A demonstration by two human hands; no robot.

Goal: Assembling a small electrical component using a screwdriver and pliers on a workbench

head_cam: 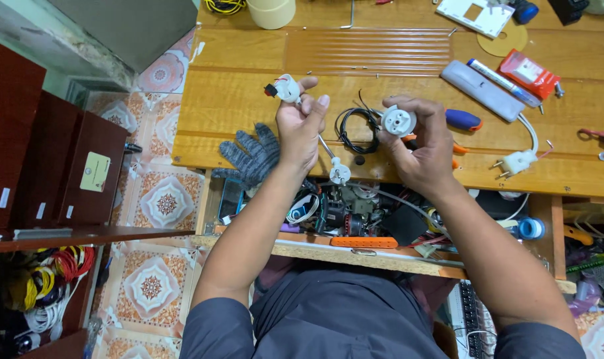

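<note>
In the middle of the picture, our left hand pinches a small white part with a red and black tip, fingers shut on it. Just right of the middle, our right hand grips a round white socket. Between our hands lies a black wire coil. A grey glove sits left, on the wooden table.
</note>
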